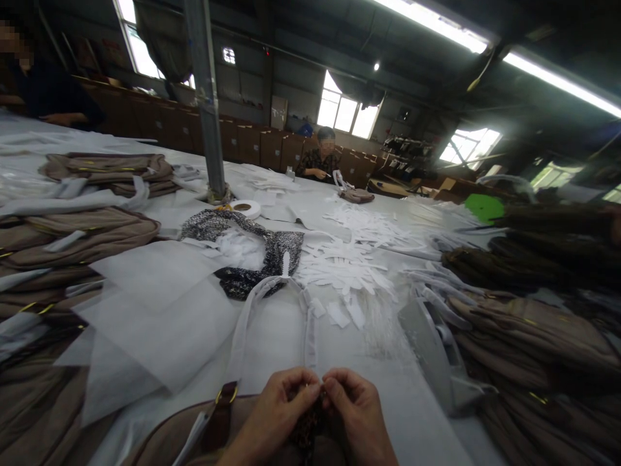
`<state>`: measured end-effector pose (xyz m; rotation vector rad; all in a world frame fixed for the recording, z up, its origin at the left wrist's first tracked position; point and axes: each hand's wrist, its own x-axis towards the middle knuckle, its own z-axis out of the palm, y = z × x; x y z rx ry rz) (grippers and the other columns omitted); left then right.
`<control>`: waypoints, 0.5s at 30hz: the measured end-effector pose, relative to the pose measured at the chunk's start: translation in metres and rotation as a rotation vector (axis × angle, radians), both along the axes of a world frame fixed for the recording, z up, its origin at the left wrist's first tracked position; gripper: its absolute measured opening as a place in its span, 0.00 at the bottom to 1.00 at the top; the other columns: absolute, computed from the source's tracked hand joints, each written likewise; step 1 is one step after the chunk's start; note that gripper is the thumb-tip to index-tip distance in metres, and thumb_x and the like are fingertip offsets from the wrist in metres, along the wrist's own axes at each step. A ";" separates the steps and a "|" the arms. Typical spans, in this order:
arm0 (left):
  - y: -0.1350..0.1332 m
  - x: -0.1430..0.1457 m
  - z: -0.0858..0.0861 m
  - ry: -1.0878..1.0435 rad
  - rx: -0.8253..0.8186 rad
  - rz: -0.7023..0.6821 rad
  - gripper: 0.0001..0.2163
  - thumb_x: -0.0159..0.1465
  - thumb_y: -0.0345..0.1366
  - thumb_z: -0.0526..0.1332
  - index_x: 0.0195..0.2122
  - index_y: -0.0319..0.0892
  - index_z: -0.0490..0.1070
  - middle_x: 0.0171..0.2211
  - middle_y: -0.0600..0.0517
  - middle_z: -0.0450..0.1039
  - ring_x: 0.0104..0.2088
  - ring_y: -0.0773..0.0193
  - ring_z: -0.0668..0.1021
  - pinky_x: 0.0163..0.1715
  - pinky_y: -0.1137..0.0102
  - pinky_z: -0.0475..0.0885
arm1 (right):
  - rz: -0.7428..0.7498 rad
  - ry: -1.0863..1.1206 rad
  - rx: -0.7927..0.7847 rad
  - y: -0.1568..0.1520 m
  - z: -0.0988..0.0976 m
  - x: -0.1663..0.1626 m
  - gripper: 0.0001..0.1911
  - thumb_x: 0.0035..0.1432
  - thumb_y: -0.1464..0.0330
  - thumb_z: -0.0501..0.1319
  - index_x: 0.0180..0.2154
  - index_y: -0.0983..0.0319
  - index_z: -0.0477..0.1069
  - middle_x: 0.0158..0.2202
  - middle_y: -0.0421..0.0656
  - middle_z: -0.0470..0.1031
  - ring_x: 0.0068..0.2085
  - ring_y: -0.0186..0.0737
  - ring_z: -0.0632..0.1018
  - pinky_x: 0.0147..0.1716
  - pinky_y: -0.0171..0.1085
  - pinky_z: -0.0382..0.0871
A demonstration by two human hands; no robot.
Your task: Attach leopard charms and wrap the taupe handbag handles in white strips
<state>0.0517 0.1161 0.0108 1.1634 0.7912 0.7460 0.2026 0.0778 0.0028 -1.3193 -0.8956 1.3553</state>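
At the near edge of the table lies a brown handbag with a dark strap tab and a gold ring. Its handle, wrapped in white, arches away from me across the table. Over the bag, my left hand and my right hand meet, thumbs and forefingers pinched close together. What sits between the fingertips is too small to make out. Below them hangs something dark with a leopard-like pattern, partly hidden by my hands.
Brown bags are stacked at left, with more bags at right. White sheets, a black-and-white patterned cloth, a tape roll and white cut pieces cover the table. A metal post rises beyond. A co-worker sits opposite.
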 end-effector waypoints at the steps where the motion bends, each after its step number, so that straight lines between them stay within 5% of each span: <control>1: 0.000 0.000 0.000 0.002 -0.006 0.000 0.13 0.59 0.43 0.59 0.29 0.36 0.73 0.25 0.52 0.72 0.27 0.67 0.70 0.28 0.75 0.63 | 0.001 -0.011 0.005 0.000 0.000 0.000 0.15 0.51 0.59 0.65 0.31 0.66 0.73 0.21 0.40 0.71 0.24 0.30 0.69 0.24 0.29 0.60; 15: -0.001 0.003 -0.004 0.056 -0.021 0.037 0.13 0.59 0.41 0.59 0.27 0.35 0.73 0.24 0.50 0.73 0.26 0.67 0.70 0.26 0.74 0.63 | 0.008 -0.053 0.033 -0.001 -0.001 -0.002 0.14 0.52 0.59 0.64 0.30 0.65 0.73 0.22 0.40 0.72 0.25 0.32 0.71 0.26 0.30 0.63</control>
